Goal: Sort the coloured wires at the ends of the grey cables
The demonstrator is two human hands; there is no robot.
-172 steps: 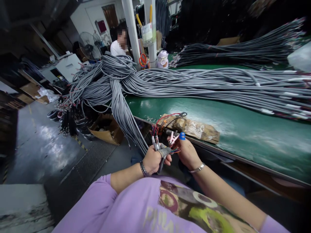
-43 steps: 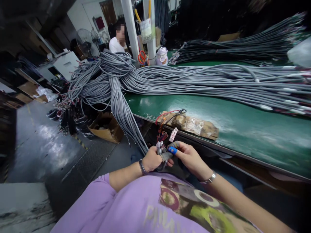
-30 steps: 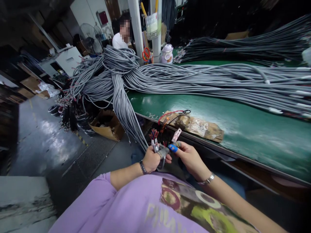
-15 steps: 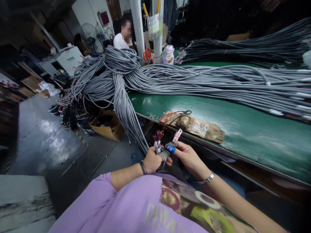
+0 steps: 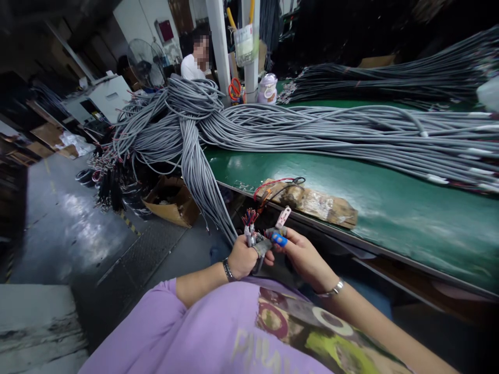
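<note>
While your left hand (image 5: 242, 258) clasps cables (image 5: 248, 236), wires (image 5: 249, 215) splay below frame centre. Your right hand (image 5: 306, 256) pinches a pink tool (image 5: 283, 217).

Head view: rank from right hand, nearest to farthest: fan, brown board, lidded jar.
From the right hand:
1. Brown board: just beyond, at the green table's near edge.
2. Lidded jar: farther back, beside a white post.
3. Fan: background, picture left.

Cable workshop, heaped grey cables (image 5: 312, 127), green workbench (image 5: 237, 167)
</note>
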